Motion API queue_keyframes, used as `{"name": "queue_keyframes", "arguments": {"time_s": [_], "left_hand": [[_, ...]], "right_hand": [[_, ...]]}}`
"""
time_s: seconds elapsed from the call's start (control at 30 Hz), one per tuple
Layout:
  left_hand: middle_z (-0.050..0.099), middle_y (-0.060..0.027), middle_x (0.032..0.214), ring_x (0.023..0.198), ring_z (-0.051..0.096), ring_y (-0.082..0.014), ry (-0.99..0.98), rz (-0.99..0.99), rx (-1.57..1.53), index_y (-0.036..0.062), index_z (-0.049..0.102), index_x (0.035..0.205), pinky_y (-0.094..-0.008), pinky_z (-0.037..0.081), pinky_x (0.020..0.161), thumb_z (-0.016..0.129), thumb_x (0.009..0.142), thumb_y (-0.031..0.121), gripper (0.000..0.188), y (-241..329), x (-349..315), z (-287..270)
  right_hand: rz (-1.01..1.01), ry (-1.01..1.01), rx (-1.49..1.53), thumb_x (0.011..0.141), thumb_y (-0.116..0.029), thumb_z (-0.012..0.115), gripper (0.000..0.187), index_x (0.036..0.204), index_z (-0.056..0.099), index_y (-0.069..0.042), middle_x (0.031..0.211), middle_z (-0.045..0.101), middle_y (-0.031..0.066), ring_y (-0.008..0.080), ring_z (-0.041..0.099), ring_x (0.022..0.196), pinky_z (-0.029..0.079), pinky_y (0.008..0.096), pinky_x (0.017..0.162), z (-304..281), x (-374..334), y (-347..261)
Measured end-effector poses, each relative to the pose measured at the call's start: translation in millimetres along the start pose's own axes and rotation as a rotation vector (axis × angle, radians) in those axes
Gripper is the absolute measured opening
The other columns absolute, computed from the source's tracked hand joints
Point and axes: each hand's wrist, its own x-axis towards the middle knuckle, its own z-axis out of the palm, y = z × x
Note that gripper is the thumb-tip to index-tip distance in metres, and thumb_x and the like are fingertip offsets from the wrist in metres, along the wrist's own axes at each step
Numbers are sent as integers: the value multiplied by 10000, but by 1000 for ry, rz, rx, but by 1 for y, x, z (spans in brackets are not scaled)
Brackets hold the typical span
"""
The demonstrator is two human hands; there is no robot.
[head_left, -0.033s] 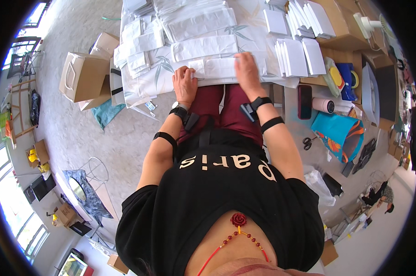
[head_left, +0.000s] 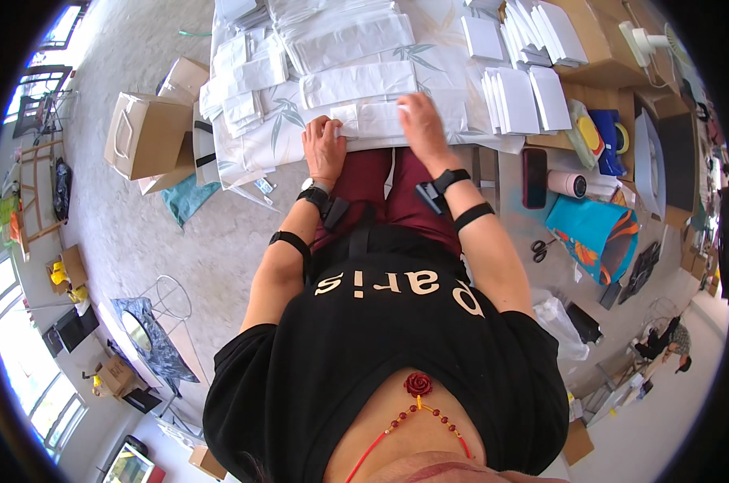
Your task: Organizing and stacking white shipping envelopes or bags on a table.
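Observation:
At the near edge of the table lies a folded strip of thin white plastic or paper [head_left: 372, 121]. My left hand [head_left: 324, 149] rests on its left end, fingers curled down and closed on it. Farther right, my right hand [head_left: 423, 133] is over the strip, its fingers bent and pressed together. What lies under those fingertips, if anything, is hidden, and they blur a little. Just beyond is another folded white strip [head_left: 358, 84]. Several more lie in layered piles [head_left: 344, 40] at the back and in a smaller pile [head_left: 248, 76] on the left.
Stacks of white folded cards [head_left: 519, 101] stand at the table's right. Beside them are an open cardboard box [head_left: 606, 48], a phone [head_left: 534, 179], a pink cup [head_left: 567, 184] and a blue patterned bag [head_left: 594, 233]. Scissors [head_left: 541, 250] lie lower right. Cardboard boxes [head_left: 149, 137] stand left of the table.
My right hand has shifted a little to the left along the strip. My left hand stays where it was.

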Motion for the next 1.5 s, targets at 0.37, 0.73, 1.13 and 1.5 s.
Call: {"name": "queue_keyframes", "arguments": {"time_s": [0.37, 0.73, 1.13, 1.5], "left_hand": [[610, -86, 1106, 1085, 576, -311, 7, -12, -15, 101, 667, 1041, -443, 449, 925, 713, 742, 45, 308, 1, 1, -1], [706, -47, 873, 780, 647, -108, 184, -651, -680, 4, 647, 1014, -280, 526, 690, 708, 974, 119, 136, 10, -1, -9], [642, -10, 801, 690, 536, -58, 95, -697, -1110, 2, 558, 1150, -250, 423, 600, 645, 1034, 168, 220, 33, 7, 9], [661, -63, 1020, 886, 625, -121, -45, -664, -1003, -33, 509, 1262, -287, 533, 764, 588, 1049, 142, 287, 36, 7, 19]], "right_hand": [[-11, -205, 30, 859, -78, 755, 264, 1103, 658, -110, 1077, 633, 105, 333, 632, 1063, 518, 443, 935, 56, -3, -14], [-15, -245, 21, 838, -150, 801, 437, 1257, 680, -133, 1151, 634, 90, 311, 617, 1100, 506, 427, 975, 55, -6, -11], [-39, -283, -25, 788, -259, 849, 527, 1285, 711, -152, 1125, 637, 72, 291, 623, 1075, 517, 416, 956, 53, -2, -12], [-33, -303, -31, 808, -234, 838, 537, 1310, 686, -121, 1154, 620, 74, 299, 603, 1109, 503, 414, 976, 52, -2, -12]]}}
